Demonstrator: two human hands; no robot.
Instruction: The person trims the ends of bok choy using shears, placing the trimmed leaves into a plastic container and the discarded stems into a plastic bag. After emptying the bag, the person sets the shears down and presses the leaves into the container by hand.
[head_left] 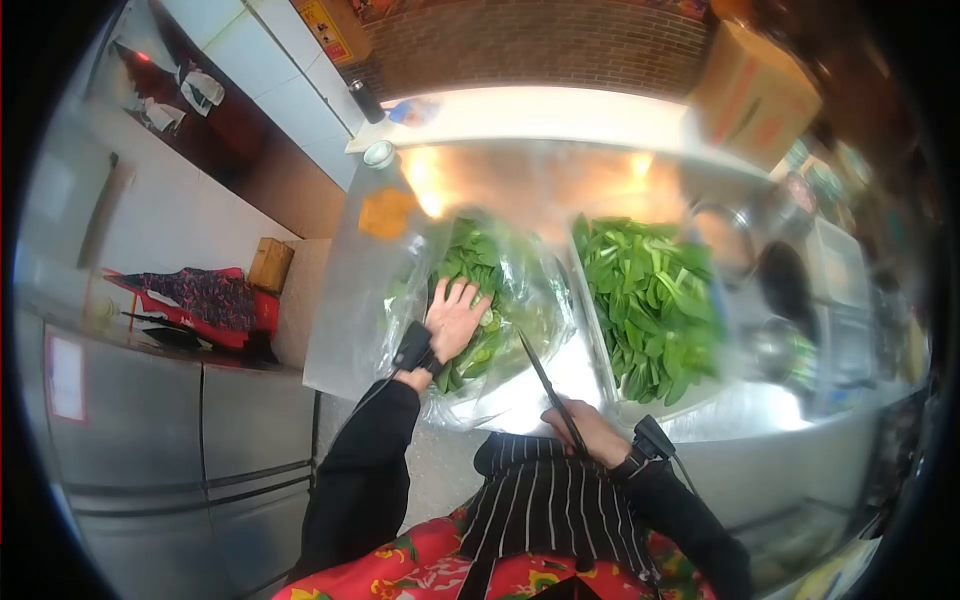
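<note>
My left hand [457, 318] lies with fingers spread on leafy greens [473, 250] inside a clear plastic bag [535, 270]. The bag's mouth spreads loosely around the leaves on the metal table. Near the table's front edge, my right hand [590, 433] is closed around a knife [545, 378], its blade pointing up and to the left. To the right of the bag, a white tray [594, 322] holds a heap of bok choy [650, 310], leaves and pale stalks showing. Neither hand touches that heap.
A steel table [345, 330] carries everything. At its back left stand a small bowl [379, 154] and an orange-yellow item [386, 213]. Blurred pans and plastic containers [838, 262] crowd the right. A cardboard box [755, 95] sits at the back right. A steel refrigerator [140, 410] is at the left.
</note>
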